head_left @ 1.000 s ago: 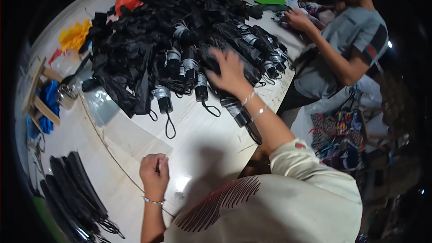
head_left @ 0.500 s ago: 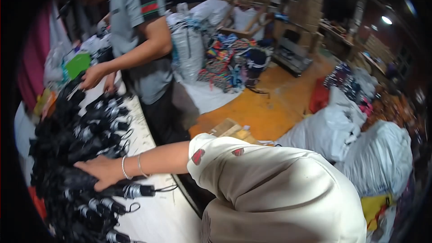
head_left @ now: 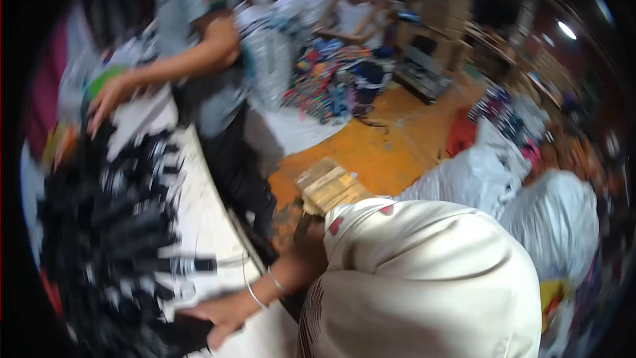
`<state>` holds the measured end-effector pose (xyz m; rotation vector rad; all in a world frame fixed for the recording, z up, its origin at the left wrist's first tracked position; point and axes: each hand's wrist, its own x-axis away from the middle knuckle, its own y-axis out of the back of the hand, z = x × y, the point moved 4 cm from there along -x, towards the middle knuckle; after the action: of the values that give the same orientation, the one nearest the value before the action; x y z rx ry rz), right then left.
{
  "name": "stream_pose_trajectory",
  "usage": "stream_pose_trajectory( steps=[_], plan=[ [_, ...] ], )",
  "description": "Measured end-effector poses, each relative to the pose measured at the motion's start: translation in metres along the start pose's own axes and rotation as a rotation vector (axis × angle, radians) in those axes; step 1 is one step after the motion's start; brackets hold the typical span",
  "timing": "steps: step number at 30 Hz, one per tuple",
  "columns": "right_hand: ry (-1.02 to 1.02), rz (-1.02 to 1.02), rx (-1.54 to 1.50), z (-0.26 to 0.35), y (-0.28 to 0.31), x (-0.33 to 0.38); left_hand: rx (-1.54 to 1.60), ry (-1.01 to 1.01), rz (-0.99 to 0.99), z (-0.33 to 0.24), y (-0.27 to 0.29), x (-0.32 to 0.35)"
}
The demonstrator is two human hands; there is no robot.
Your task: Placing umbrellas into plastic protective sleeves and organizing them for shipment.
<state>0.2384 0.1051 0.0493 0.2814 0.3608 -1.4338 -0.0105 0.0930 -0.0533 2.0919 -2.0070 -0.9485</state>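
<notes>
Folded black compact umbrellas [head_left: 112, 225] lie heaped along the left of a pale table [head_left: 265, 335], several with silvery shafts and handles pointing right. One umbrella handle [head_left: 202, 264] with a thin cord loop sticks out beyond the others. My right hand [head_left: 222, 315], with bracelets on its wrist, reaches over the table's near part from the cream sleeve. Its fingers are stretched out, the thumb apart, beside or touching dark umbrella fabric [head_left: 175, 337] at the heap's near end. The hand is somewhat blurred. My left hand is out of view.
A person in a grey shirt [head_left: 182, 46] stands at the table's far end, a hand [head_left: 109, 103] over the heap. Boxy brown cardboard [head_left: 331, 185] lies on the orange floor [head_left: 384, 149]. White sacks [head_left: 553, 225] stand at right; colourful fabric [head_left: 331, 79] is piled behind.
My right hand has moved off the middle of the heap, toward me and to the right. The other person's hand has shifted left, and the view has tilted slightly.
</notes>
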Motion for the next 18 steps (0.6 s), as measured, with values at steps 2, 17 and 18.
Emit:
stream_pose_trajectory(
  steps=[2,17,18],
  plan=[
    [0.062,0.117,0.271,-0.015,-0.015,-0.016,-0.129,0.103,-0.021,-0.009,0.008,-0.008],
    [-0.625,0.775,0.023,-0.016,-0.068,0.029,0.450,0.379,-0.077,-0.007,0.049,0.008],
    [-0.641,0.777,0.072,-0.020,-0.063,0.030,0.505,0.388,-0.078,-0.010,0.049,0.004]
  ],
)
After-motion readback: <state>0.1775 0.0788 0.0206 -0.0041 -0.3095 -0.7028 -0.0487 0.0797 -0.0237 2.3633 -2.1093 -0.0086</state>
